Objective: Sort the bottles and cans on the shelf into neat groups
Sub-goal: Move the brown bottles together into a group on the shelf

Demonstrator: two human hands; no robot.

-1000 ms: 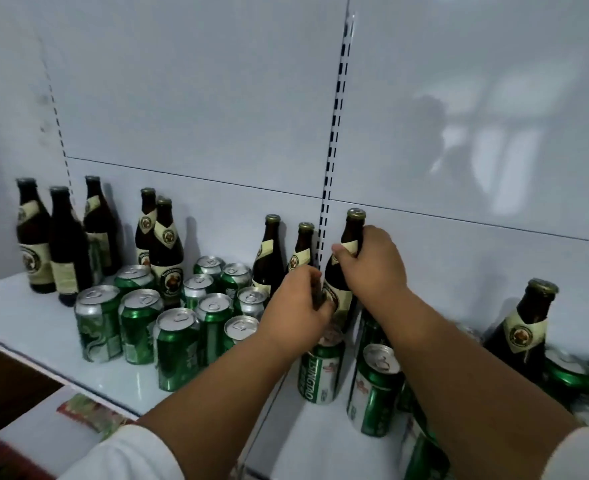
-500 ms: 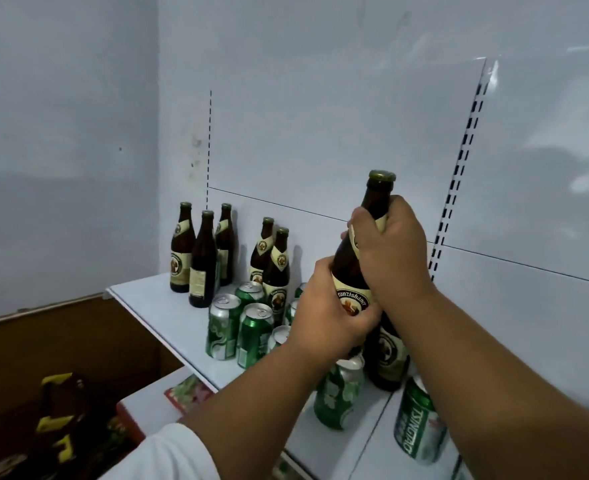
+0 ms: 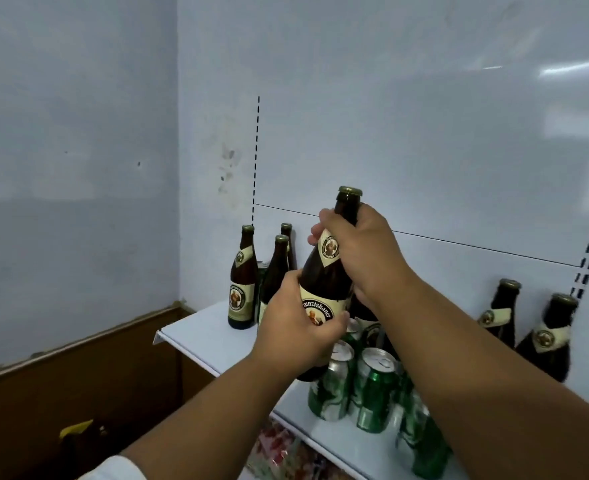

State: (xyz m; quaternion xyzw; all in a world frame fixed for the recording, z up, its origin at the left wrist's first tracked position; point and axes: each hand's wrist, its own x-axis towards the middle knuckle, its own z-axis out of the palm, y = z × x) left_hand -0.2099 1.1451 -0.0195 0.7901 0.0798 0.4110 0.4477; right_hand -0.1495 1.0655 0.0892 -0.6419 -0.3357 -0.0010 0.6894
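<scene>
Shelf (image 3: pixel 196 332): white, bare at its left end, crowded toward the right.
Left bottle group (image 3: pixel 242 278): three brown bottles upright near the left end, close together against the back panel; something green glimpsed between them, too hidden to name.
Left hand (image 3: pixel 298 325): wrapped around the lower body of the carried bottle, fingers across its main label.
Carried bottle (image 3: pixel 326 282): brown, capped, lifted clear of the shelf and tilted slightly, above the front cans; between the left group and the right-hand bottles.
Right hand (image 3: pixel 364 251): closed on the same bottle's neck and shoulder, just under the cap.
Green cans (image 3: pixel 372 393): clustered at the shelf's front edge below both hands, touching one another, in no clear row.
Right bottles (image 3: pixel 542 337): two brown bottles near the back panel, well apart from the left group.
Done so far: a start on a bottle group at the left end, by the look of it.
Left to do: likely setting this bottle down there, bringing over the right bottles, tidying the cans.
</scene>
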